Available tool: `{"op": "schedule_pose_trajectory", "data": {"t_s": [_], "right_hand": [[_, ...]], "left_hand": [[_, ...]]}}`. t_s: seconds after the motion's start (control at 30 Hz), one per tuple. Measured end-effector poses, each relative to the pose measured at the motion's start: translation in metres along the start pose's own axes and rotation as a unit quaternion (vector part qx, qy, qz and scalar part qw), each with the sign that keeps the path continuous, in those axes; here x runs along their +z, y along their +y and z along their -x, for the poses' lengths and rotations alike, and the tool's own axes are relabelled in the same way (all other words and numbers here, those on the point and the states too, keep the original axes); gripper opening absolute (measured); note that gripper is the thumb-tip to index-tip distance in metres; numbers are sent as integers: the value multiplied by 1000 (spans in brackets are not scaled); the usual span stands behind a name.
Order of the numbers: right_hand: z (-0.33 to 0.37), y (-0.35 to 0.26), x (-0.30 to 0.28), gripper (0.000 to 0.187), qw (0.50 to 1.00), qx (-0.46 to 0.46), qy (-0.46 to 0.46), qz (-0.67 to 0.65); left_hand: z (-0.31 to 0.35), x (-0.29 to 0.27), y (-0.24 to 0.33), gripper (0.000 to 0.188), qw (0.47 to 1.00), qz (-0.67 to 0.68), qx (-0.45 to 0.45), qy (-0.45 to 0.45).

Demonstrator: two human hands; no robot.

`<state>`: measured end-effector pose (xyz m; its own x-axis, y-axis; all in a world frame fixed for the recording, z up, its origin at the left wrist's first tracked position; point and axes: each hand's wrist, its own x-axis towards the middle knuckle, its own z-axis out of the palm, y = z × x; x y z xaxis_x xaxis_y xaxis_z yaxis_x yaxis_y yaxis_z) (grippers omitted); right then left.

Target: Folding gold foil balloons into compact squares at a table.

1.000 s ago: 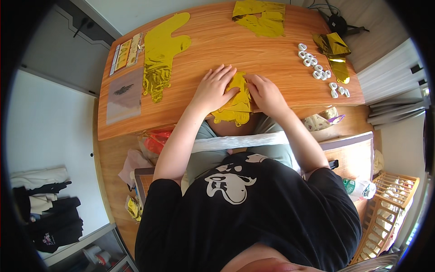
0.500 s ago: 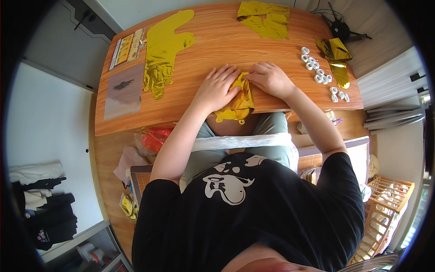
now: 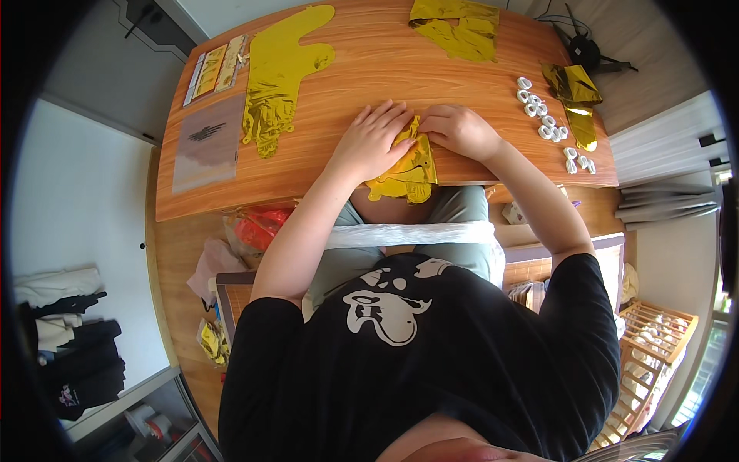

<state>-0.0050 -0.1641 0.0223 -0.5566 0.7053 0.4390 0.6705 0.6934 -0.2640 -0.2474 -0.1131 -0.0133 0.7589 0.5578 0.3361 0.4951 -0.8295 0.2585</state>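
A crumpled gold foil balloon (image 3: 408, 171), flattened and partly folded, lies at the table's front edge, its tabbed lower end hanging over the edge. My left hand (image 3: 372, 144) rests on its left side, fingers stretched out toward the far side and thumb across the foil. At its upper right, my right hand (image 3: 464, 132) has its fingers bent together in a pinch on the foil's edge. The fingertips of that hand are partly hidden. Farther left lies a larger flat gold foil balloon (image 3: 281, 65) with a wrinkled lower end.
On the wooden table (image 3: 362, 69) are a translucent sheet (image 3: 208, 158), a printed card (image 3: 215, 68), more gold foil (image 3: 458, 31), several white ribbon rolls (image 3: 531, 100) and folded gold foil (image 3: 573, 85). A black device with antennas (image 3: 585, 52) stands at the far right.
The view has shifted slightly. My left hand stays flat on the foil and my right hand keeps its pinch; the foil between them has creased a little differently.
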Motion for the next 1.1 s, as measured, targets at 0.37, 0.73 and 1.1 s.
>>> {"op": "schedule_pose_trajectory", "data": {"t_s": [0.37,0.73,1.1], "right_hand": [[7,-15,4,16,993,76,45,-82],[12,-30,-1,12,995,22,94,34],[18,-46,-6,16,994,106,29,-20]], "left_hand": [[0,-1,1,55,999,-12,-13,-28],[-1,-3,3,56,999,-6,-22,-30],[0,-1,1,55,1000,9,-11,-11]]}}
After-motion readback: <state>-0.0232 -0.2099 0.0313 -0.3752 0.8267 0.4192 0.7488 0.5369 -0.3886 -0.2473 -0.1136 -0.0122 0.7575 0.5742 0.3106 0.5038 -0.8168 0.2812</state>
